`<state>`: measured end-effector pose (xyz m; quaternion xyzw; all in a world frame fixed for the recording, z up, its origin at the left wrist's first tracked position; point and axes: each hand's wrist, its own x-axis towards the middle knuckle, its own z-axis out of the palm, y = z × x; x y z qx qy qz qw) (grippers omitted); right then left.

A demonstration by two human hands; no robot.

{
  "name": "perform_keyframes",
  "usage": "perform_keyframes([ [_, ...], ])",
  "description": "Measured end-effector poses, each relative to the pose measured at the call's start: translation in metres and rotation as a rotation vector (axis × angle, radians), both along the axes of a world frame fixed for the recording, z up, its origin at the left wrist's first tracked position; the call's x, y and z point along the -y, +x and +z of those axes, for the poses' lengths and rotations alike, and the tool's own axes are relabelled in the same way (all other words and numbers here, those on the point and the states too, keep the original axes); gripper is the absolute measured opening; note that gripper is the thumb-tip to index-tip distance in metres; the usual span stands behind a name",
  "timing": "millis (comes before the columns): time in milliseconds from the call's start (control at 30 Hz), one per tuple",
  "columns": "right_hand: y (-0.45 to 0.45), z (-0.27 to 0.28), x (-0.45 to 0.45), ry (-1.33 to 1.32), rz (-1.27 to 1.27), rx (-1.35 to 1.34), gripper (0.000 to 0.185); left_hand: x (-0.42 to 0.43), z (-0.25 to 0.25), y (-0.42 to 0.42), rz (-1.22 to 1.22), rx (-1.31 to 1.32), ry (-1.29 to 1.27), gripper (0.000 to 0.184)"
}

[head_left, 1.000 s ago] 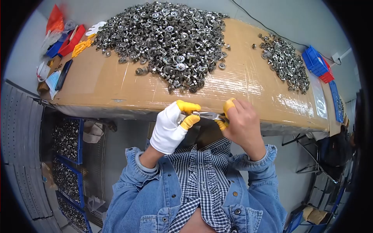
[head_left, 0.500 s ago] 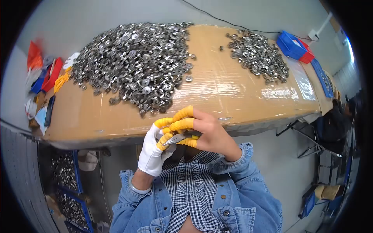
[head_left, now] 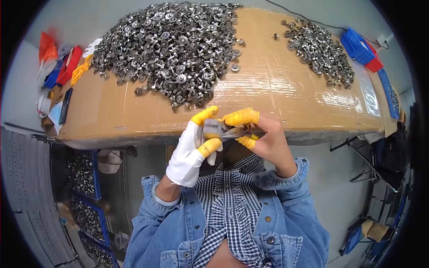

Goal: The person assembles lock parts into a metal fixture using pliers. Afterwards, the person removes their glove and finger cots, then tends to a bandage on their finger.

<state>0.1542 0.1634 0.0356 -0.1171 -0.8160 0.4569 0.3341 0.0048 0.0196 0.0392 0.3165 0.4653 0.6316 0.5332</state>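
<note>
Left hand [head_left: 189, 151] pinches a metal part [head_left: 212, 127]; right hand [head_left: 270, 136] grips pliers [head_left: 231, 132] (tip contact unclear); apparent plier-work next calls for alignment.

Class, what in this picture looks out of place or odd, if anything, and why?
By the near edge of the brown cardboard-covered tabletop, the left hand wears a white fabric glove, while the right hand has only yellow ribbed finger covers, its back bare: an odd mismatch.
</note>
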Motion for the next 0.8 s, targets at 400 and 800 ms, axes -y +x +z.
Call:
perform_keyframes([
  [400, 0.022, 0.029, 0.005, -0.296, 0.075, 0.037, 0.074, -0.004, -0.007, -0.003, 0.077, 0.145, 0.139, 0.056],
  [800, 0.025, 0.033, 0.013, 0.163, -0.076, -0.004, 0.058, -0.002, 0.005, 0.003, 0.096, 0.212, 0.063, 0.061],
])
